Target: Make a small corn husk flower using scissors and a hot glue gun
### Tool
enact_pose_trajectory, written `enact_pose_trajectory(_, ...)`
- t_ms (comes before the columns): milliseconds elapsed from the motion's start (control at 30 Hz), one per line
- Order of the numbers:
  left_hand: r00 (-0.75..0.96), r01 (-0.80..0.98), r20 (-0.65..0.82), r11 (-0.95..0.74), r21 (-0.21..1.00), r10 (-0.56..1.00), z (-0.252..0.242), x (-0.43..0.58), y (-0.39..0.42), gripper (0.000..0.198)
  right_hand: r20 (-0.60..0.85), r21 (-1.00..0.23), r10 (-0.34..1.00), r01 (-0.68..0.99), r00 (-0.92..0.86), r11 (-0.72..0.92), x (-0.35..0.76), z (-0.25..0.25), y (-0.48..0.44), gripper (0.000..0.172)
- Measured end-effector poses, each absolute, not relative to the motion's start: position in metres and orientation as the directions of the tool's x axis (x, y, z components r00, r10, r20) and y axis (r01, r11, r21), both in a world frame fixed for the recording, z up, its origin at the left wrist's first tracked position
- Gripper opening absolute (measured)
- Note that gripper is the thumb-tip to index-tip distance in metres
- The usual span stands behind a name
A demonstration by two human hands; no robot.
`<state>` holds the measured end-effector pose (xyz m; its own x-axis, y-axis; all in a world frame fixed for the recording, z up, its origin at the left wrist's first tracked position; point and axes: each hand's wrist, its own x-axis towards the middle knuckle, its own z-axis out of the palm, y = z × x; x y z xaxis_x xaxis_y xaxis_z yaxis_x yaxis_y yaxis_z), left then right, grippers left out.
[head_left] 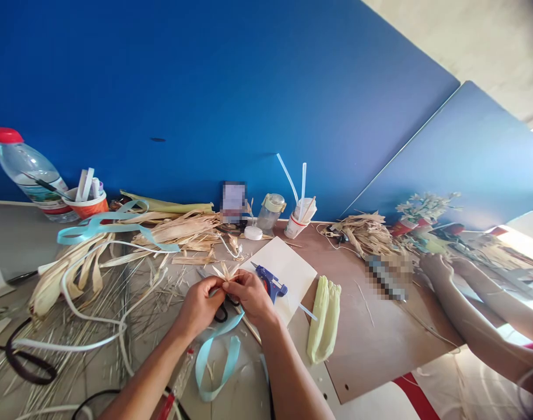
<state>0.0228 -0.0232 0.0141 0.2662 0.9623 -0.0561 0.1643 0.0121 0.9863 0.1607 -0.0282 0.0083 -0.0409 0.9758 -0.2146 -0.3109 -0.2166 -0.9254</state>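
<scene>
Both my hands meet low in the middle of the table over a small bundle of dried corn husk strips (225, 272). My left hand (199, 304) is closed, pinching the bundle from the left. My right hand (250, 295) is closed on the same bundle from the right. The husk tips fan upward above my fingers. A light blue ribbon (216, 361) loops down beneath my hands. Black scissors (221, 313) lie partly hidden under my hands. A blue glue gun (270, 282) rests on a white sheet (289, 269) just right of my right hand.
A pile of dried husks (174, 232) covers the left table with white cords and a black cable (27, 364). A water bottle (30, 172), paper cups (299, 219), a jar (270, 211) stand along the blue wall. Green husks (324, 318) lie right; another person's arms (471, 315) work there.
</scene>
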Motion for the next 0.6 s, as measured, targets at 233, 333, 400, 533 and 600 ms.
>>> enact_pose_trajectory(233,0.376,-0.036,-0.121,0.145,0.989,0.919,0.015,0.021,-0.022,0.016,-0.244,-0.837,0.940,-0.438,-0.240,-0.329,0.172,0.017,-0.031,0.027)
enact_pose_trajectory(333,0.385,-0.068,-0.157,0.198,0.978,0.909,0.019,0.021,-0.023,0.015,-0.254,-0.835,0.942,-0.442,-0.218,-0.327,0.173,0.018,-0.031,0.028)
enact_pose_trajectory(400,0.390,-0.062,-0.179,0.220,0.974,0.903,0.021,0.021,-0.024,0.017,-0.251,-0.836,0.944,-0.443,-0.215,-0.323,0.172,0.019,-0.031,0.030)
enact_pose_trajectory(533,0.391,-0.035,-0.184,0.214,0.976,0.902,0.019,0.021,-0.024,0.021,-0.213,-0.855,0.945,-0.420,-0.248,-0.303,0.171,0.021,-0.032,0.030)
enact_pose_trajectory(600,0.384,-0.023,-0.164,0.187,0.982,0.909,0.016,0.023,-0.024,0.023,-0.206,-0.865,0.950,-0.409,-0.235,-0.289,0.170,0.021,-0.032,0.030)
